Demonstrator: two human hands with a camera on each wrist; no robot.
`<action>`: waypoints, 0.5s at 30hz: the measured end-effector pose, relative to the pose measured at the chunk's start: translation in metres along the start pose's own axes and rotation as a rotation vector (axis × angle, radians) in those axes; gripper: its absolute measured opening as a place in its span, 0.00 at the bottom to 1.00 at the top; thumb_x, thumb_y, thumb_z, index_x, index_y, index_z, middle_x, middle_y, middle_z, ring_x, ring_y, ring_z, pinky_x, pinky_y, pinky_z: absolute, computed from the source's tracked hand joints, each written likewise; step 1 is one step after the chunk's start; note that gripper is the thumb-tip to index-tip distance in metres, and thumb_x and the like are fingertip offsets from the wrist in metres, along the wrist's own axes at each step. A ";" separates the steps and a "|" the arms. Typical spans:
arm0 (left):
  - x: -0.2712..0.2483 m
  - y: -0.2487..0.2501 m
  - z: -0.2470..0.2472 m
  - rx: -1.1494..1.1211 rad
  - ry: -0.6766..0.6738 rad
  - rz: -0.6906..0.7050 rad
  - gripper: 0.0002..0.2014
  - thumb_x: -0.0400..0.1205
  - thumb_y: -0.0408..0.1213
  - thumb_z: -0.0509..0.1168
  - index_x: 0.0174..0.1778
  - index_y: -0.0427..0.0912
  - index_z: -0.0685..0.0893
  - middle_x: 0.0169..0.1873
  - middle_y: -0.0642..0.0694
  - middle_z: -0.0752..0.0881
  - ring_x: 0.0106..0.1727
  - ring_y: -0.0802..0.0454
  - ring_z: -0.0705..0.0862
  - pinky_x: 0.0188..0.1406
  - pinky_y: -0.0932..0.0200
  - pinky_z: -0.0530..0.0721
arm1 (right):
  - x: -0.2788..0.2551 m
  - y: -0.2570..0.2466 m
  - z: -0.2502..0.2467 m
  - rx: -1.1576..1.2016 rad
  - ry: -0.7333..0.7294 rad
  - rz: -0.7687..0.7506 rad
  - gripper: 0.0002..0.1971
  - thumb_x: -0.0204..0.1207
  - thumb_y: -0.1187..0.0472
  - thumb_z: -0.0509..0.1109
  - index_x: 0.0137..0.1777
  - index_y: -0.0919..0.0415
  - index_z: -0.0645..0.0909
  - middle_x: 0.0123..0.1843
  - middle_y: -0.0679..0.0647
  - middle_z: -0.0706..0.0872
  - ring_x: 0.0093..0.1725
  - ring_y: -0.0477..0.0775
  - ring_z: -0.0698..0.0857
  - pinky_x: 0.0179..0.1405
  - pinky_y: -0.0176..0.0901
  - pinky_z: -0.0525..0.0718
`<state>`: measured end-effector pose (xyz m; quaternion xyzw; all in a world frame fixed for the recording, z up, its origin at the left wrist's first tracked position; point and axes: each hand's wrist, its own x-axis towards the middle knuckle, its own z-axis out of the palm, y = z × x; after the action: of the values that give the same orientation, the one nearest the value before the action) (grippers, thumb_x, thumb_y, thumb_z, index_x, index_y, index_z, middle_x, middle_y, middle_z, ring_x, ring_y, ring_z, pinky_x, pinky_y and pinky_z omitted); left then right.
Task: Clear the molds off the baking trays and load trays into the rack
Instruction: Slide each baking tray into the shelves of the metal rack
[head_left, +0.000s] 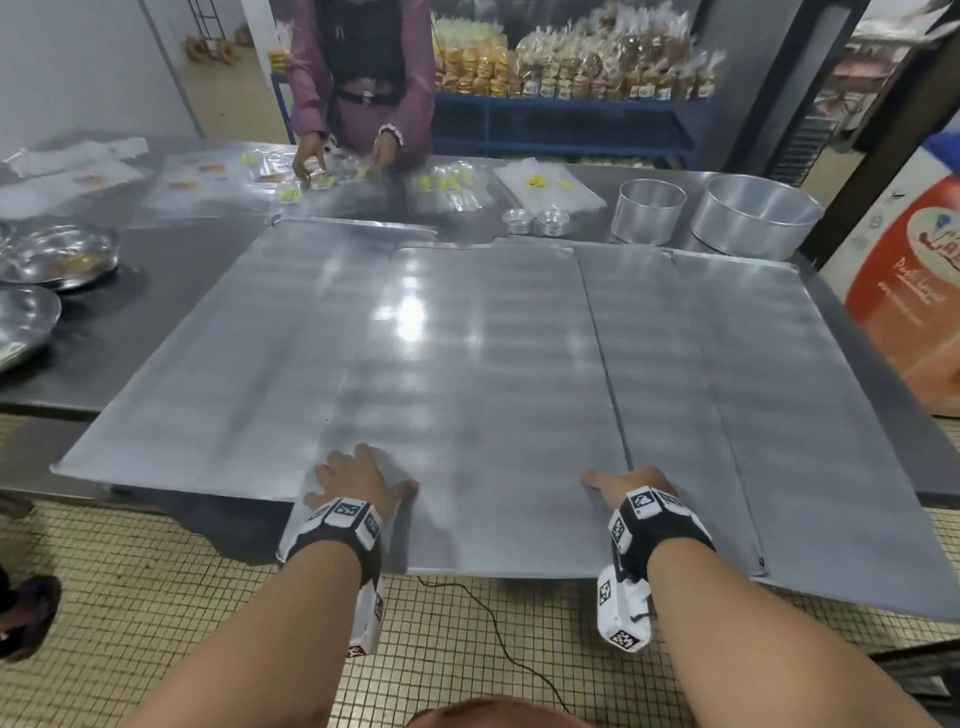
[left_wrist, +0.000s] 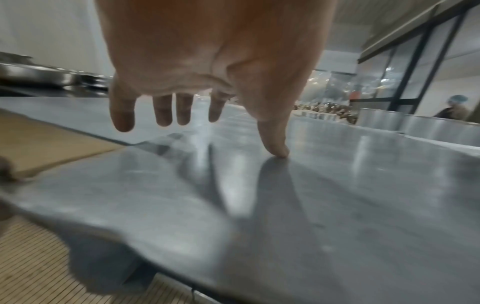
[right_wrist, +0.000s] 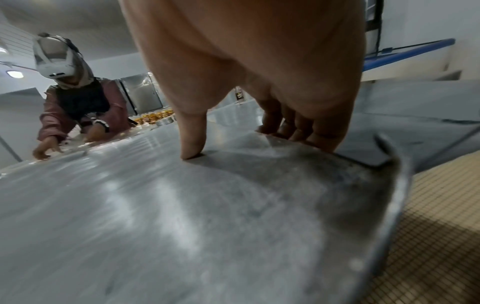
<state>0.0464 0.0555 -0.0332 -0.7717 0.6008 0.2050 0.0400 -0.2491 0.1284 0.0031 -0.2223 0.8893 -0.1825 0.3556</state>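
Three baking trays (head_left: 467, 364) overlapped on the steel tabletop (head_left: 156, 270), near edges overhanging a tiled floor (head_left: 156, 597). My left hand (head_left: 358, 478) lay released, flat on the middle tray; my right hand (head_left: 631, 486) grasped its right edge. Molds (head_left: 649, 210) stood behind; stocked shelves (head_left: 571, 67) lined the wall.

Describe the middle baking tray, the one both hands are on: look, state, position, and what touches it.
The middle baking tray is a large flat sheet of dull grey, reflective metal with low rims, bare of molds. It lies between and overlapping two similar trays, its near edge hanging past the table over the tiled floor. The left hand rests on its near left corner, thumb tip pressing the surface. The right hand grips the near right edge, thumb on top, fingers curled over the rim.
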 end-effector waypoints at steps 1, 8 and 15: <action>0.000 -0.006 -0.003 -0.020 0.014 -0.062 0.45 0.70 0.68 0.73 0.77 0.46 0.67 0.70 0.38 0.72 0.73 0.36 0.71 0.70 0.33 0.75 | 0.002 0.005 -0.005 -0.006 0.007 0.014 0.37 0.67 0.45 0.80 0.70 0.70 0.79 0.63 0.64 0.86 0.56 0.64 0.86 0.48 0.44 0.80; -0.007 -0.031 0.006 -0.281 -0.015 -0.479 0.62 0.58 0.71 0.79 0.75 0.30 0.63 0.68 0.31 0.72 0.69 0.31 0.77 0.65 0.35 0.81 | 0.002 0.031 -0.029 0.004 0.010 0.061 0.39 0.70 0.45 0.80 0.73 0.70 0.75 0.68 0.66 0.83 0.64 0.67 0.83 0.54 0.45 0.77; -0.006 -0.034 -0.001 -0.315 -0.149 -0.309 0.42 0.66 0.70 0.76 0.54 0.31 0.82 0.47 0.37 0.85 0.44 0.39 0.84 0.38 0.51 0.81 | 0.003 0.038 -0.034 0.022 0.000 0.089 0.41 0.69 0.44 0.81 0.74 0.71 0.74 0.70 0.67 0.82 0.66 0.67 0.82 0.60 0.48 0.78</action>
<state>0.0778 0.0701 -0.0364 -0.8340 0.4314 0.3441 -0.0057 -0.2851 0.1640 0.0066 -0.1786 0.8962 -0.1763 0.3658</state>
